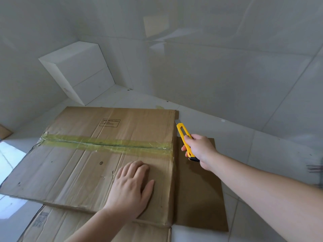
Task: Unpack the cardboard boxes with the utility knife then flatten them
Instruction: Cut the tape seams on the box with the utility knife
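Both hands are busy: the left hand (133,186) lies flat, fingers straight, pressing the taped cardboard box (97,159) on the floor (262,154); the right hand (198,149), arm outstretched, grips the yellow utility knife (185,138), blade at the box's far right corner.

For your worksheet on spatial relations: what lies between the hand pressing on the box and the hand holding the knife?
In the head view, between the left hand and the right hand lie bare cardboard and the box right edge; nothing else.
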### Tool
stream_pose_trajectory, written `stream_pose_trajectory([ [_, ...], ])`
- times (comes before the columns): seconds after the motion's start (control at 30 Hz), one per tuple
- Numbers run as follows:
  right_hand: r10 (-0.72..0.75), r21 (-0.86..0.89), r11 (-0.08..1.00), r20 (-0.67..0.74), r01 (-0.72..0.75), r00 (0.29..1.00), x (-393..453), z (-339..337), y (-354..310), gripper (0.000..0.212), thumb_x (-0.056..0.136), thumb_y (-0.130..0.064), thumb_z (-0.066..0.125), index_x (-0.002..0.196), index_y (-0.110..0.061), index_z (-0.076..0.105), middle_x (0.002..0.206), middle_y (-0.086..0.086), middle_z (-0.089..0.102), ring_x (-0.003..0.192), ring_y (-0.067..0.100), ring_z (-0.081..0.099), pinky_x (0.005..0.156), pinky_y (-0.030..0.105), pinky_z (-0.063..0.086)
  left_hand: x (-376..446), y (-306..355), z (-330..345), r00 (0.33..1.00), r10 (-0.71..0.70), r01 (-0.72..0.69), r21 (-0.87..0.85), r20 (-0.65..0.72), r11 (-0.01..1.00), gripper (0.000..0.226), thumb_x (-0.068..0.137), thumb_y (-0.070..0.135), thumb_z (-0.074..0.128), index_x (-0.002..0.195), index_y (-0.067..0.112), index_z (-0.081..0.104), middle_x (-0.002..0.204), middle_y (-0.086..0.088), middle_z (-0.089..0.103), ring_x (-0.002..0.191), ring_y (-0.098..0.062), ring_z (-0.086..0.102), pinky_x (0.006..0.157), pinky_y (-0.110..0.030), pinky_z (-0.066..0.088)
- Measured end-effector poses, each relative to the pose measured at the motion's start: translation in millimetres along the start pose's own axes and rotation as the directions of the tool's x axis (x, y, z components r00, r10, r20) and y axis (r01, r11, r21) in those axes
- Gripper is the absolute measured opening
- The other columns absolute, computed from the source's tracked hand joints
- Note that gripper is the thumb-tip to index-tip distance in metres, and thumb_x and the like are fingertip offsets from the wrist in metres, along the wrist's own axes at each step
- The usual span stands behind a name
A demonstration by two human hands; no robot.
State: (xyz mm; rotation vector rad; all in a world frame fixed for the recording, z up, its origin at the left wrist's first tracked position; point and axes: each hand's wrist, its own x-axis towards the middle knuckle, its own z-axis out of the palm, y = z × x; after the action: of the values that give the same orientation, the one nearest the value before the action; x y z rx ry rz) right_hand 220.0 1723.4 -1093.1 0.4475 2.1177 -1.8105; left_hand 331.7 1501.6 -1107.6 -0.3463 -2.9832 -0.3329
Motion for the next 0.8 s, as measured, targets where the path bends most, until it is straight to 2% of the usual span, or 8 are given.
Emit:
stream_pose_trajectory([
  [0.1, 0.007, -0.042, 0.999, 0.049, -0.005, 0.999, -2, -3, 8, 0.031, 0.101, -0.03, 0.046, 0.124, -0.012, 0.057, 0.079, 0.007, 0.065, 0.062, 0.018, 0.057, 0.053, 0.025, 0.049, -4, -11, 2, 0.999, -0.025, 0.026, -0.019, 0.028, 0.999, 0.058, 0.092, 0.055, 0.033, 0.133, 0.018, 0.054, 0.142, 0.002, 0.047, 0.136, -0.018, 0.037, 0.113, -0.041, 0.028],
  [0.27, 0.024, -0.065, 0.998, 0.056, -0.02, 0.998, 1, -10, 1, 0.031, 0.101, -0.027, 0.047, 0.127, -0.011, 0.054, 0.078, 0.01, 0.062, 0.06, 0.019, 0.057, 0.051, 0.026, 0.051, -2, -7, 3, 0.999, -0.04, 0.04, -0.049, 0.017, 0.998, 0.062, 0.092, 0.056, 0.028, 0.139, 0.021, 0.047, 0.151, 0.004, 0.035, 0.143, -0.011, 0.022, 0.117, -0.03, 0.008],
  [0.53, 0.017, -0.108, 0.994, 0.105, -0.005, 0.994, -16, -12, 11, 0.023, 0.101, -0.029, 0.045, 0.113, -0.013, 0.057, 0.077, 0.009, 0.06, 0.061, 0.018, 0.055, 0.054, 0.027, 0.051, -3, -9, 4, 0.998, -0.06, 0.06, -0.046, -0.011, 0.997, 0.056, 0.092, 0.05, 0.033, 0.131, 0.017, 0.056, 0.145, -0.001, 0.045, 0.138, -0.015, 0.032, 0.116, -0.037, 0.014],
  [0.8, 0.009, -0.163, 0.987, 0.149, 0.016, 0.989, -32, -9, 18, 0.022, 0.101, -0.031, 0.044, 0.109, -0.013, 0.056, 0.079, 0.009, 0.061, 0.065, 0.019, 0.058, 0.058, 0.029, 0.054, -2, -8, 6, 0.998, -0.069, 0.069, -0.044, -0.01, 0.997, 0.062, 0.091, 0.054, 0.027, 0.136, 0.019, 0.051, 0.149, 0.002, 0.039, 0.142, -0.013, 0.024, 0.118, -0.035, 0.013],
])
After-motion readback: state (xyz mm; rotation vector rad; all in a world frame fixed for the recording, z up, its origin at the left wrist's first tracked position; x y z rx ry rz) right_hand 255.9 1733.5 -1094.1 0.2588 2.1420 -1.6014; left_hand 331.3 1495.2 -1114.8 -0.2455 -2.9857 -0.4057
